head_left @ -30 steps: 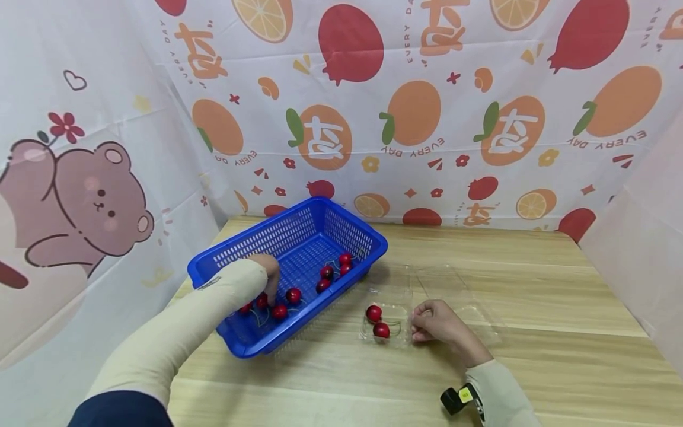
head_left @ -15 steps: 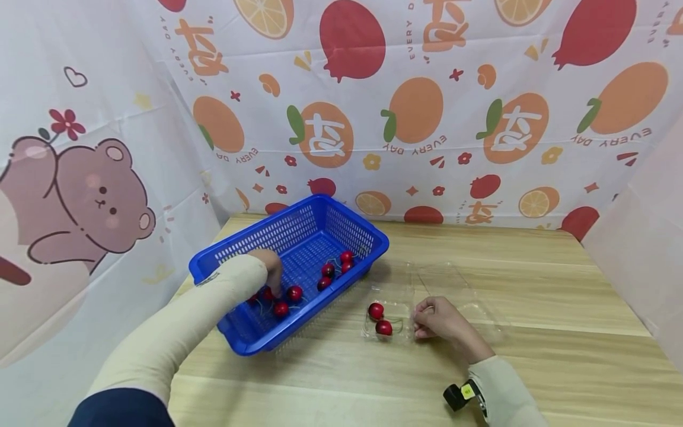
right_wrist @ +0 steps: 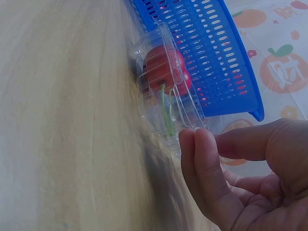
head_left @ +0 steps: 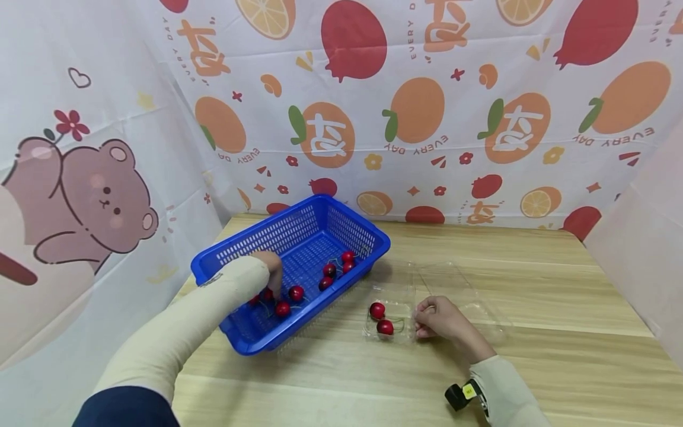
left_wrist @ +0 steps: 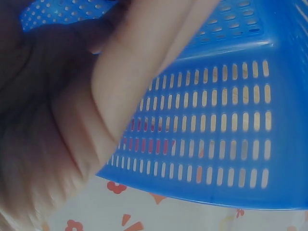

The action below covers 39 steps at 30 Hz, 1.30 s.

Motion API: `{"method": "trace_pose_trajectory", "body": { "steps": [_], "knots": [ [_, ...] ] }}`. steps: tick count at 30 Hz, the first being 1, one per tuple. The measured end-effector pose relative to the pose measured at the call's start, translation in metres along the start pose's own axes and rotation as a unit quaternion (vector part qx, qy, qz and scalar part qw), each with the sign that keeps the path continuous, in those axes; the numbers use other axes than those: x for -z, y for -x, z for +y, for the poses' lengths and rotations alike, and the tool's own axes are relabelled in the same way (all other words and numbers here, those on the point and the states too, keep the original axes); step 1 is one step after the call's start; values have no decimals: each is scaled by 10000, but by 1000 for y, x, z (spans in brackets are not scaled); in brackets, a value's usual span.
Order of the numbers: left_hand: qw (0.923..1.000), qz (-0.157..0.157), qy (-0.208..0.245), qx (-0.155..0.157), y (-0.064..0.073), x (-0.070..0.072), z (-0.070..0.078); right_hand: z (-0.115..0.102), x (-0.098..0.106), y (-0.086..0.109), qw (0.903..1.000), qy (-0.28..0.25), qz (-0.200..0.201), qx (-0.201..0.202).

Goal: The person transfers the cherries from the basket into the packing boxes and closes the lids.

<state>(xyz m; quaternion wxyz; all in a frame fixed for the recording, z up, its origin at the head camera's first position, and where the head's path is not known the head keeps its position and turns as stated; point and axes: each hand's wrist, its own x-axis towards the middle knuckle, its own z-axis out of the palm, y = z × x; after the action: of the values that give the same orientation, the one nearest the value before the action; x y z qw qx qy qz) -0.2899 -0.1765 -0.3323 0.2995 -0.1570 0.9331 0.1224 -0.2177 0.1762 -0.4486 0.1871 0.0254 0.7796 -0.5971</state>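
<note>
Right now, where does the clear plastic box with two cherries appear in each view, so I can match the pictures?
Head: below and right of centre, the clear plastic box lies between the blue basket and the right hand.
Left wrist: the box cannot be seen in this picture.
Right wrist: upper middle, the box shows in front of the basket, up and left of the right hand.
Shared landmark: the blue basket, seen in all three views.

- Blue basket [head_left: 301, 258] walls hemmed L hand [head_left: 272, 270]; way out = up, over rim. Front wall stood betw. it & clear box [head_left: 401, 338].
- R hand [head_left: 443, 320] blocked box's R side; more clear plastic [head_left: 482, 308] just beyond.
- Surface [head_left: 576, 284] had room far R & nr front.
- Printed cloth [head_left: 368, 139] shut off back.
</note>
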Motion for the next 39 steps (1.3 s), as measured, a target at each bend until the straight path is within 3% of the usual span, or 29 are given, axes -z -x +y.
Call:
{"method": "trace_pose_trajectory", "body": {
  "steps": [6,11,13,14,16,21,23,25,27,28,31,34,37,39],
  "knots": [
    [9999,80,-51,52,-3,-1,1,-1,0,1,10000,7,-14,10],
    [9984,80,-543,-135,-2,-1,3,-2,0,1,10000,-27,-39,-12],
    [9974,43,-703,-162,-12,-3,2,-2,0,1,10000,-19,-54,-10],
    [9970,-33,-764,-129,-22,-4,1,-2,0,1,10000,-24,-40,-21],
    [9959,-156,-888,106,-57,-8,-2,-2,0,1,10000,-33,-20,-21],
    [9887,-515,-1129,836,-165,-22,-14,-1,0,1,10000,-76,-5,-26],
    [9875,-596,-1129,920,-192,-26,-19,-1,1,1,10000,-86,-30,-36],
    [9877,-599,-1097,938,-204,-27,-22,-1,0,2,9999,-110,-54,-40],
    [9875,-515,-1242,824,-190,-27,-18,-1,0,2,9999,-102,-81,-28],
    [9873,-484,-1357,673,-175,-25,-16,-1,0,2,9999,-101,-94,-20],
    [9824,-357,-1823,213,-119,-17,-6,-2,0,3,9999,-99,-103,-7],
    [9738,-228,-2205,-505,-65,-7,0,-2,0,3,9999,-99,-110,3],
    [9686,-27,-2247,-1063,-33,-3,2,-2,0,3,9999,-107,-100,2],
    [9628,135,-2275,-1453,-23,-2,1,-2,0,3,9999,-108,-95,11]
  ]
}}
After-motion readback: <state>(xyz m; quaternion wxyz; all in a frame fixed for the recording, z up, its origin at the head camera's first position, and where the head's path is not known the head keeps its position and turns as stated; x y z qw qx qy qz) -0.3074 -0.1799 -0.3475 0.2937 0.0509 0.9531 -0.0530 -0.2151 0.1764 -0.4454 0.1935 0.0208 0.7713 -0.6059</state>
